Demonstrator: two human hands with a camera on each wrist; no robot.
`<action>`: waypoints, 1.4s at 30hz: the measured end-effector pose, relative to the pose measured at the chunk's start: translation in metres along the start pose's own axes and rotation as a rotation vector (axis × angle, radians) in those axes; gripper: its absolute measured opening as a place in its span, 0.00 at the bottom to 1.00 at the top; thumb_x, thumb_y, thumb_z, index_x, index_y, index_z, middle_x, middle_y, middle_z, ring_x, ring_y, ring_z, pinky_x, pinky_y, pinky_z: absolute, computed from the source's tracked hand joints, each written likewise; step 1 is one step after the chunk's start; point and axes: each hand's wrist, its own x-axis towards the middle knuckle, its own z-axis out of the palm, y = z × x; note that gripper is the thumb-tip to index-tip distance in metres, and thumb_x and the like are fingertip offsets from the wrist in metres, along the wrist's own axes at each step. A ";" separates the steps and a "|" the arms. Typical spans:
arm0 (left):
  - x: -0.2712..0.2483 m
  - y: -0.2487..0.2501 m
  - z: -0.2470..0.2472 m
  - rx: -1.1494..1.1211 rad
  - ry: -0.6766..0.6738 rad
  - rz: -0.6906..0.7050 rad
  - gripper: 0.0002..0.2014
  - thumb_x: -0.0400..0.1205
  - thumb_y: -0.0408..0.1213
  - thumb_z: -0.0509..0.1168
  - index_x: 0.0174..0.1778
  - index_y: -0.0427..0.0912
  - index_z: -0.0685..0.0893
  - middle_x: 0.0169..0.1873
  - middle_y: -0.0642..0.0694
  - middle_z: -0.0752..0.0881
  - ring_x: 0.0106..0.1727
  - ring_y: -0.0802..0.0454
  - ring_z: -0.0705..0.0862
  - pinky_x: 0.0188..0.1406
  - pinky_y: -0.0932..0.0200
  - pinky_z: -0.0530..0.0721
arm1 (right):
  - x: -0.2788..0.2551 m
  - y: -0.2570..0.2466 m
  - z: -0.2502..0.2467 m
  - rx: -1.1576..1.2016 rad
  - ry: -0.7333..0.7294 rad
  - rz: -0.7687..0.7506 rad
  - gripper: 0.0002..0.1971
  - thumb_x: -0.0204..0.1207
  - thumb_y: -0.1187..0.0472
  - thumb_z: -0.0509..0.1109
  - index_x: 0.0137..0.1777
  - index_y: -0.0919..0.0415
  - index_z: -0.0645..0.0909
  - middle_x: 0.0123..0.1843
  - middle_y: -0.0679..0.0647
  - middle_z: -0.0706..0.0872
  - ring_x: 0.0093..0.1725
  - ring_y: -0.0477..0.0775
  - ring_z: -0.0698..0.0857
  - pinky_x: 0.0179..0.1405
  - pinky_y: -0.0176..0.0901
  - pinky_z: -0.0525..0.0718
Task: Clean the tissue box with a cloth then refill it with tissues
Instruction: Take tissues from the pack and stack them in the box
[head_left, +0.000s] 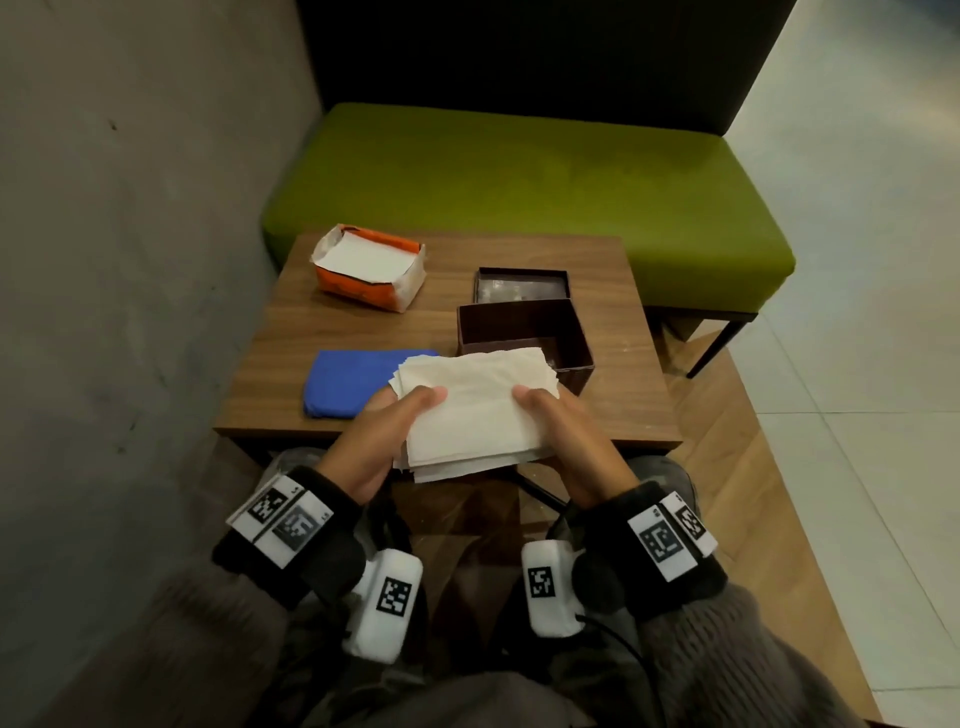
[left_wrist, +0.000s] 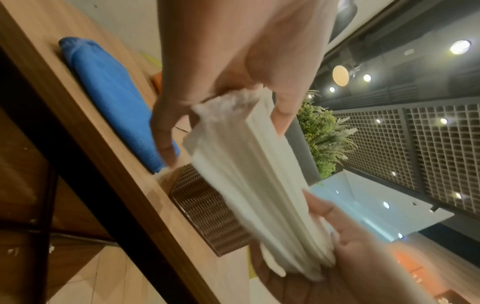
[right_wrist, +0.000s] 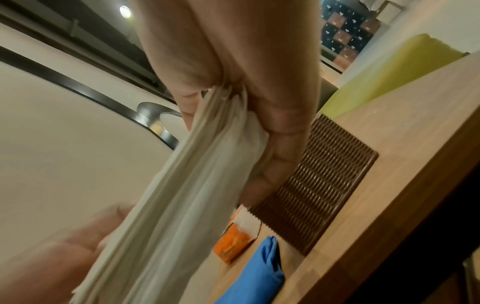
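Both hands hold a thick stack of white tissues (head_left: 475, 410) above the table's near edge. My left hand (head_left: 387, 431) grips its left side, thumb on top and fingers underneath; my right hand (head_left: 558, 421) grips the right side the same way. The stack's edge shows between the fingers in the wrist views (left_wrist: 249, 174) (right_wrist: 187, 185). Just beyond the stack stands the dark brown woven tissue box (head_left: 524, 340), open on top, with its lid (head_left: 522, 285) lying behind it. A folded blue cloth (head_left: 353, 382) lies to the left of the box.
An opened orange tissue pack (head_left: 369, 267) with white sheets sits at the far left of the small wooden table (head_left: 618, 405). A green bench (head_left: 519, 192) stands behind the table, and a grey wall runs along the left.
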 end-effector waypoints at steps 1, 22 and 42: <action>0.001 0.003 -0.002 0.010 -0.041 -0.039 0.12 0.82 0.38 0.63 0.61 0.48 0.80 0.55 0.46 0.88 0.56 0.49 0.86 0.52 0.54 0.84 | 0.001 -0.002 -0.003 -0.032 0.002 0.004 0.17 0.82 0.54 0.65 0.71 0.52 0.76 0.63 0.52 0.86 0.61 0.54 0.85 0.66 0.56 0.82; 0.060 0.060 0.015 0.204 -0.120 -0.094 0.18 0.83 0.37 0.63 0.69 0.49 0.75 0.59 0.46 0.85 0.59 0.46 0.83 0.59 0.42 0.82 | 0.054 -0.051 -0.038 -0.220 0.162 -0.144 0.07 0.83 0.56 0.66 0.59 0.51 0.80 0.56 0.51 0.87 0.55 0.54 0.86 0.53 0.51 0.86; 0.157 0.043 0.040 1.355 -0.124 0.254 0.18 0.72 0.45 0.73 0.56 0.43 0.81 0.52 0.47 0.85 0.50 0.48 0.82 0.51 0.49 0.82 | 0.135 -0.039 -0.047 -1.466 0.268 -0.146 0.14 0.78 0.53 0.63 0.56 0.63 0.77 0.57 0.63 0.84 0.63 0.67 0.78 0.62 0.61 0.76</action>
